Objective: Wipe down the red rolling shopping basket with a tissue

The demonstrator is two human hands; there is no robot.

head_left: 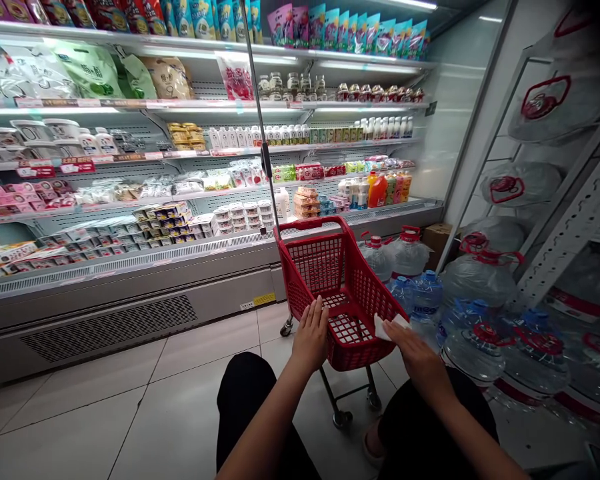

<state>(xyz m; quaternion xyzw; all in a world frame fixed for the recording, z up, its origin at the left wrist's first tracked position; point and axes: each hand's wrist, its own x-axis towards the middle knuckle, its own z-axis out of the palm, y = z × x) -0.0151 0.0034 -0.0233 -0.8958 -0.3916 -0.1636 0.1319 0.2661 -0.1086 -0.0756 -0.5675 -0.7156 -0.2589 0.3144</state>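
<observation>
A small red shopping cart [330, 267] on wheels stands on the tiled floor in front of me, its mesh basket holding nothing that I can see. My left hand [311, 332] rests with fingers stretched flat on the near left rim of the basket. My right hand [411, 343] lies on the near right rim, its fingers pressing a white cloth or tissue [384, 327] against the red plastic. My knees in black trousers show below both arms.
A long open chiller [130, 200] with shelves of packaged dairy and drinks runs along the left and back. Large water jugs [480, 293] with red caps are stacked on the right beside a metal rack [570, 220]. A thin pole [260, 120] rises from the cart.
</observation>
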